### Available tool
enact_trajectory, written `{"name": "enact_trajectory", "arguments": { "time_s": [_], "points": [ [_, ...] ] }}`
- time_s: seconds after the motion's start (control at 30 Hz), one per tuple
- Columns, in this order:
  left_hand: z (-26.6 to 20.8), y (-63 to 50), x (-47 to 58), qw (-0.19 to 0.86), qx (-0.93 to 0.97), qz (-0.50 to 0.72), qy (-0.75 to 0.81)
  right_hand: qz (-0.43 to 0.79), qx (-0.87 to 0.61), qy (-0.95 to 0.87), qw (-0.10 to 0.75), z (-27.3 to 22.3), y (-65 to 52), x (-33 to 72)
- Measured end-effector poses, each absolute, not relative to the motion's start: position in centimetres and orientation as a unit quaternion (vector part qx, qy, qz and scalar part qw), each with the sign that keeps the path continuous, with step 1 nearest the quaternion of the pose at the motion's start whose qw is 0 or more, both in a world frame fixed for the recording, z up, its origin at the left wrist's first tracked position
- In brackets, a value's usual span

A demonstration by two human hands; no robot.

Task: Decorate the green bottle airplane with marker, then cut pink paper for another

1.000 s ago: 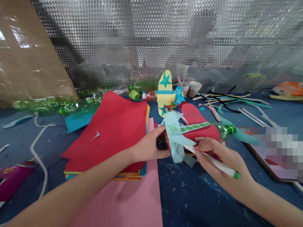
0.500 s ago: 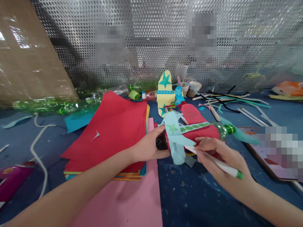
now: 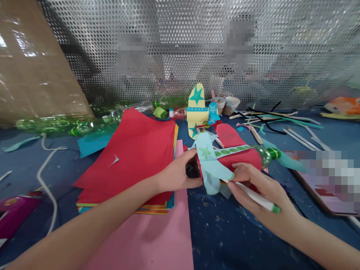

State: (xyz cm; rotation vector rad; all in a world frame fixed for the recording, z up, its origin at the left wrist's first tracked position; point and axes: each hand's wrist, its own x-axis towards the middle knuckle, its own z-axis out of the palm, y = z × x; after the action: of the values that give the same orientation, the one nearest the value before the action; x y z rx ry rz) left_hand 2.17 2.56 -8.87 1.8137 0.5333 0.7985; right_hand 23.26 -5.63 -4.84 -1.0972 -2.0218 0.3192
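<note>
My left hand (image 3: 180, 170) grips the base end of a plastic bottle (image 3: 264, 155) wrapped in red paper. The bottle lies on its side, its green cap pointing right. Pale blue paper tail pieces (image 3: 209, 168) with a green star stand at the held end. Along its top runs a pale strip (image 3: 233, 150) with green dots. A red paper wing (image 3: 229, 135) sticks out behind. My right hand (image 3: 257, 183) is closed round a white marker (image 3: 258, 197) with a green end. Its tip is hidden by the lower tail piece, which the fingertips touch.
A stack of red paper (image 3: 140, 150) lies left on pink paper (image 3: 146, 240). Behind stands a yellow paper-covered bottle plane (image 3: 197, 114) with blue stars. Pipe cleaners (image 3: 270, 122) and a phone (image 3: 315, 183) lie right. Green bottles (image 3: 53, 125) line a perforated metal panel (image 3: 180, 48).
My right hand and the marker have shifted slightly left, closer to the pale blue tail piece. My left hand keeps its hold on the bottle.
</note>
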Motion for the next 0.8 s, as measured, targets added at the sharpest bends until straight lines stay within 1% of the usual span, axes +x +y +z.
{"name": "enact_trajectory", "arguments": {
  "time_s": [0.5,0.6,0.8],
  "points": [
    [-8.97,2.56,2.09,0.522,0.754,0.327,0.228,0.121,-0.425,-0.809,0.388,-4.99,-5.53,23.38],
    [-8.8,2.45,2.09,0.522,0.753,0.323,0.236,0.107,-0.432,-0.806,0.391,-4.86,-5.53,23.28],
    [-8.46,2.35,2.22,0.52,0.753,0.326,0.238,0.116,-0.447,-0.795,0.394,-4.9,-5.68,23.44]
  ]
}}
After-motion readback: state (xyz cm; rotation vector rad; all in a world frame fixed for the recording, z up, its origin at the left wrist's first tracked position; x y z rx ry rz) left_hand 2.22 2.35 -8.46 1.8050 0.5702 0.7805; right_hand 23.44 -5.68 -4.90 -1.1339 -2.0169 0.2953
